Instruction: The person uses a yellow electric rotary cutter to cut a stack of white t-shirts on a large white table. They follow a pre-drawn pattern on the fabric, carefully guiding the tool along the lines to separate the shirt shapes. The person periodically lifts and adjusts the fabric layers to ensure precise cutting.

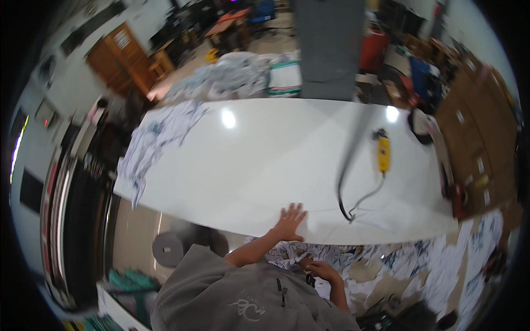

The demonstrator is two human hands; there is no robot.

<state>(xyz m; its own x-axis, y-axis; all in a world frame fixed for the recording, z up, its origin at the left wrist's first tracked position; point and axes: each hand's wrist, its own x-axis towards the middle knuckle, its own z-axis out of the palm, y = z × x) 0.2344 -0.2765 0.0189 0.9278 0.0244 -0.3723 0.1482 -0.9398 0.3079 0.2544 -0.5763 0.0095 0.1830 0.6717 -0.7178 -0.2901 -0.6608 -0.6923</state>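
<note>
My left hand (290, 222) lies flat with fingers spread on the near edge of a white table (265, 160). It holds nothing. Lower down, close to my body, my right hand (324, 271) has its fingers bent together beside crumpled white and blue fabric (287, 255) below the table edge. Whatever is in those fingers is too small to make out. On the right part of the tabletop rests a yellow hand-held power tool (383, 154) with a dark head. Its cord (367, 197) runs toward the near edge and joins a dark cable (343, 176) that rises blurred across the view.
Printed white fabric (160, 138) is heaped over the table's left end. Fabric scraps (430, 270) spread over the floor at the right. Large cardboard (477, 138) leans beyond the right edge. A grey pillar (328, 49) and plastic-wrapped bundles (232, 74) stand behind the table; a grey roll (168, 249) is left of me.
</note>
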